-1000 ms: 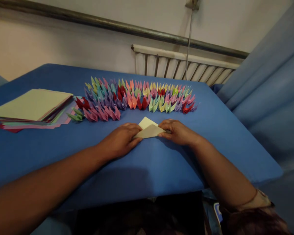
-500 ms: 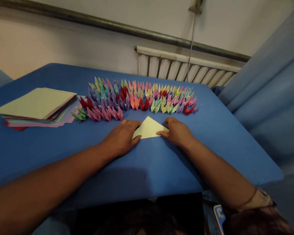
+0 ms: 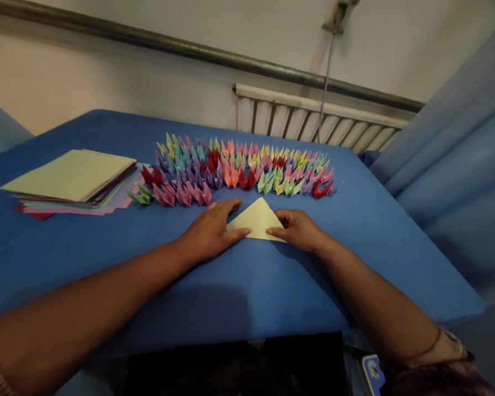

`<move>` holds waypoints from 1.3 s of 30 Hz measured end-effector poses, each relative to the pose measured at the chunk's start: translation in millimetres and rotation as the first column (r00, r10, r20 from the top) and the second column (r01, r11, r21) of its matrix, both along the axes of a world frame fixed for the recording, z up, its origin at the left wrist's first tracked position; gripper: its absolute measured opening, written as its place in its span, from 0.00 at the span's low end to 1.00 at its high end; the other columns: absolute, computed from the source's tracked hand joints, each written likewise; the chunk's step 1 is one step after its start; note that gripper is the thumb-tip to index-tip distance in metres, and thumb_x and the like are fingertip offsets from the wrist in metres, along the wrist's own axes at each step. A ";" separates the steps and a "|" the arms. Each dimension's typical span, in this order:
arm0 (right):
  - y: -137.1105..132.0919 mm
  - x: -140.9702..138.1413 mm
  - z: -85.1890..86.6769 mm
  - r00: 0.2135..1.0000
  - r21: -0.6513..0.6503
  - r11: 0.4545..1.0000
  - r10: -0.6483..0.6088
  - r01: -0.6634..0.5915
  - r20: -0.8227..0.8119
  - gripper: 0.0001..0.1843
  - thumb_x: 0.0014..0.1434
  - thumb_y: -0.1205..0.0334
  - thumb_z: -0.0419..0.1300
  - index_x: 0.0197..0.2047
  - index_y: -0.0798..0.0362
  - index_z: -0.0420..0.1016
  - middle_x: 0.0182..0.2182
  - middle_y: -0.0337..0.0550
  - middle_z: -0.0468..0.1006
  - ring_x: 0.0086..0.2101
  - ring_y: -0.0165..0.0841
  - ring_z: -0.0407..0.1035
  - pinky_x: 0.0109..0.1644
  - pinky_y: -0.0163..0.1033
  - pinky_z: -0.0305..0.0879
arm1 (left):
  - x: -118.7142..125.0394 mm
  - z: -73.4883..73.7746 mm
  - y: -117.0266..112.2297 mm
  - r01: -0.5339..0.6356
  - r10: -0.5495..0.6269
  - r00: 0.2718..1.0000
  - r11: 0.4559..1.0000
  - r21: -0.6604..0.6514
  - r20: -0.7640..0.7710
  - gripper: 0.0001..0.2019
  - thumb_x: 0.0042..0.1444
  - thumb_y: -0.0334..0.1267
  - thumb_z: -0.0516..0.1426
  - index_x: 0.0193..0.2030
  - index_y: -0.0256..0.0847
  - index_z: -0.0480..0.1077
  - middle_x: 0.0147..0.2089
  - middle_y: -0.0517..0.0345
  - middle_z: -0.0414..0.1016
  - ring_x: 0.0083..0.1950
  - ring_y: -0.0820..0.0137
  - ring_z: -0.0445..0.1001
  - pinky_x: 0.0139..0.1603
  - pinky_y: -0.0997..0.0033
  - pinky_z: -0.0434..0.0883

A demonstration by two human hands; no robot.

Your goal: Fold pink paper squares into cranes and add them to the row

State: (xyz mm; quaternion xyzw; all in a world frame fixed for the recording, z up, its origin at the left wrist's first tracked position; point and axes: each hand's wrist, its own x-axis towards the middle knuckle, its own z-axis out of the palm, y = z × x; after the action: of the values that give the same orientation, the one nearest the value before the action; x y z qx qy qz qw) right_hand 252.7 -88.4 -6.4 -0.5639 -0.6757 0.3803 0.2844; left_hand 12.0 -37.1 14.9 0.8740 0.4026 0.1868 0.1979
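Observation:
A pale yellow paper folded into a triangle [image 3: 256, 220] lies flat on the blue table [image 3: 272, 286]. My left hand [image 3: 210, 231] rests on its left corner, fingers stretched flat and pressing. My right hand [image 3: 299, 228] presses the right corner with its fingers curled down onto the paper edge. Just beyond the triangle stand rows of folded paper pieces [image 3: 243, 168] in pink, purple, red, yellow and green.
A stack of flat coloured paper sheets [image 3: 72, 179] with a pale green top sheet lies at the left of the table. A white radiator [image 3: 313, 118] runs along the wall behind. Blue cloth [image 3: 457, 148] hangs at the right, past the table's right edge.
The raised flap of the yellow paper has been laid down, so the sheet now lies as one flat triangle. Both hands stayed at its corners while the view shifted slightly.

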 end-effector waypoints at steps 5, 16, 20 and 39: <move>-4.0 -0.8 15.4 0.996 0.206 0.976 0.084 -0.075 -0.033 0.11 0.55 0.55 0.64 0.28 0.52 0.71 0.30 0.38 0.68 0.31 0.30 0.62 0.35 0.35 0.58 | -0.2 8.8 -1.1 0.106 -0.041 0.979 0.939 -0.327 0.201 0.17 0.57 0.52 0.57 0.41 0.40 0.75 0.35 0.58 0.77 0.35 0.66 0.74 0.36 0.68 0.70; -8.5 -12.2 9.6 0.952 -0.051 0.994 0.074 -0.093 -0.297 0.20 0.61 0.45 0.57 0.36 0.56 0.77 0.24 0.35 0.68 0.24 0.26 0.59 0.26 0.31 0.54 | 2.5 15.1 -8.4 0.134 -0.061 0.977 0.923 -0.360 0.206 0.12 0.57 0.45 0.57 0.39 0.40 0.76 0.33 0.61 0.77 0.35 0.69 0.72 0.36 0.71 0.67; -9.9 -13.7 11.6 0.971 0.042 0.998 0.058 -0.050 -0.230 0.19 0.61 0.48 0.58 0.32 0.56 0.77 0.23 0.35 0.66 0.24 0.26 0.58 0.26 0.31 0.54 | 2.3 15.4 -8.0 0.144 -0.069 0.977 0.914 -0.378 0.204 0.15 0.57 0.48 0.57 0.42 0.39 0.75 0.34 0.60 0.77 0.35 0.67 0.73 0.36 0.71 0.67; 3.2 9.1 10.9 0.870 0.074 0.954 -0.230 0.290 -0.436 0.21 0.51 0.42 0.64 0.28 0.53 0.71 0.22 0.34 0.66 0.22 0.26 0.57 0.25 0.33 0.54 | 5.5 30.6 -8.7 -0.040 0.302 0.863 0.840 -0.541 0.405 0.14 0.51 0.49 0.60 0.29 0.39 0.74 0.31 0.55 0.78 0.31 0.69 0.73 0.37 0.69 0.70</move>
State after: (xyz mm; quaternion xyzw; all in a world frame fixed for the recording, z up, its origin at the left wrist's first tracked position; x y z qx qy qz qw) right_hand 261.8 -85.2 4.5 -0.5331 -0.5402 0.4040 0.5107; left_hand 17.5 -45.8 45.4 0.6748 0.4555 0.2978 0.4986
